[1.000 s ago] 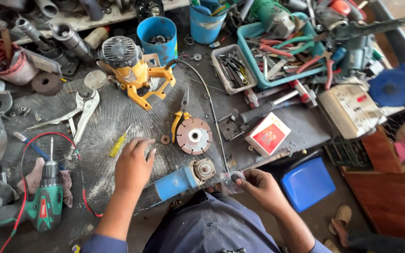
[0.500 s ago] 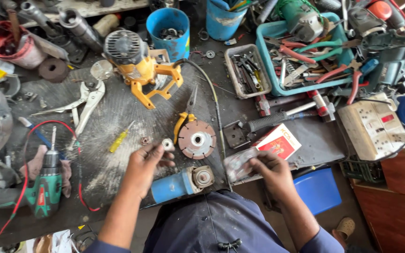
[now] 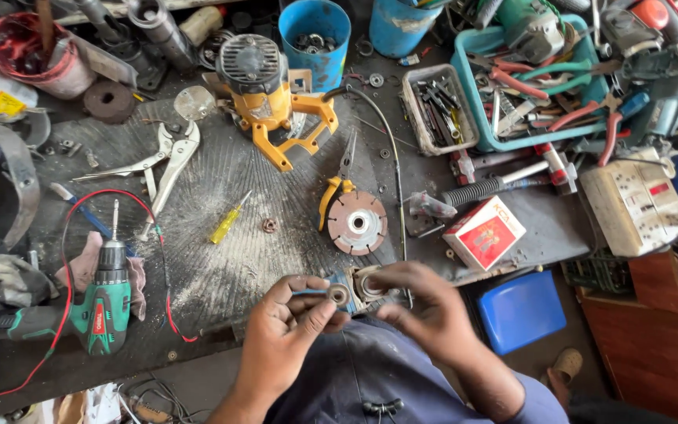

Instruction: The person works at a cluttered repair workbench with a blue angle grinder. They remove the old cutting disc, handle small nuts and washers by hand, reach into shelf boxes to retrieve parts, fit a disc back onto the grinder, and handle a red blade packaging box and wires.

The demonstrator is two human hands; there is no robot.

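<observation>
- My left hand (image 3: 288,330) is closed in a pinch, thumb and fingertips holding a small round metal flange nut (image 3: 338,294) up in front of me, just above the near edge of the workbench (image 3: 221,275).
- My right hand (image 3: 425,310) curls loosely over the head of the angle grinder (image 3: 362,284), fingers bent around it; the grinder's body is mostly hidden under my hands, so I cannot tell how firmly I grip it.
- The nut sits just beside the grinder's round spindle end, between my two hands, close to it; I cannot tell whether they touch.
- A cutting disc (image 3: 357,223) lies flat on the bench just beyond my hands, a pair of yellow-handled pliers (image 3: 337,184) touching its left edge.
- A small washer (image 3: 269,225) lies left of the disc, and a yellow screwdriver (image 3: 227,220) lies tilted farther left.
- A yellow power tool (image 3: 268,98) with a grey motor cap stands farther back, near a blue cup (image 3: 315,39) of small parts.
- Locking pliers (image 3: 162,161) lie on the dusty part of the bench to the left.
- A green cordless drill (image 3: 103,302) rests on a rag at the left, a red wire (image 3: 158,259) looping around it.
- A red and white box (image 3: 484,233) lies to the right of the disc, a blue stool (image 3: 521,310) below the bench edge.
</observation>
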